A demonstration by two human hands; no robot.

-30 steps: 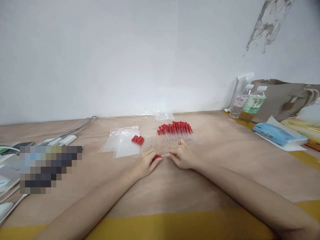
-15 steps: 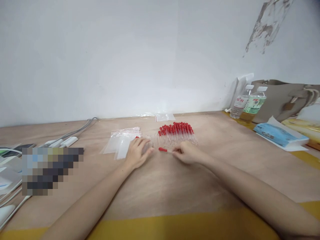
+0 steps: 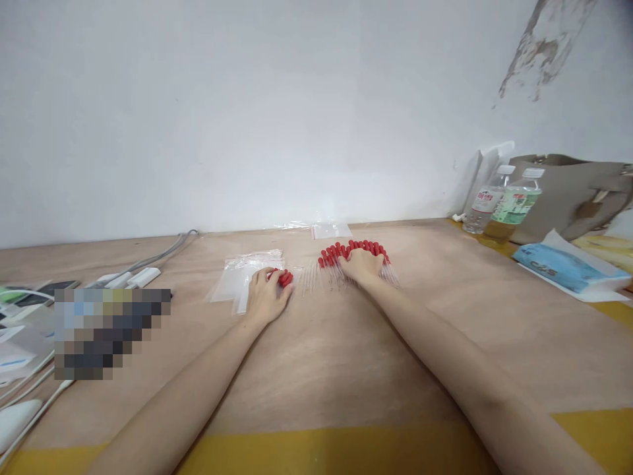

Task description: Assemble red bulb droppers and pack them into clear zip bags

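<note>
Left hand [image 3: 266, 300]: spread over red bulbs [image 3: 285, 278], nine o'clock of clear tubes [image 3: 309, 279] | Right hand [image 3: 363, 266]: at red-topped droppers [image 3: 338, 248], three o'clock; pinch hidden, cannot tell

The person's bare left forearm [image 3: 182, 399] and right forearm [image 3: 440, 349] converge toward the surface's [image 3: 316, 376] far edge. The left hand [image 3: 268, 295] is palm down, fingers curled, thumb spread apart. The right hand [image 3: 364, 265] reaches nearer that edge, thumb out leftward, most fingertips hidden.
</note>
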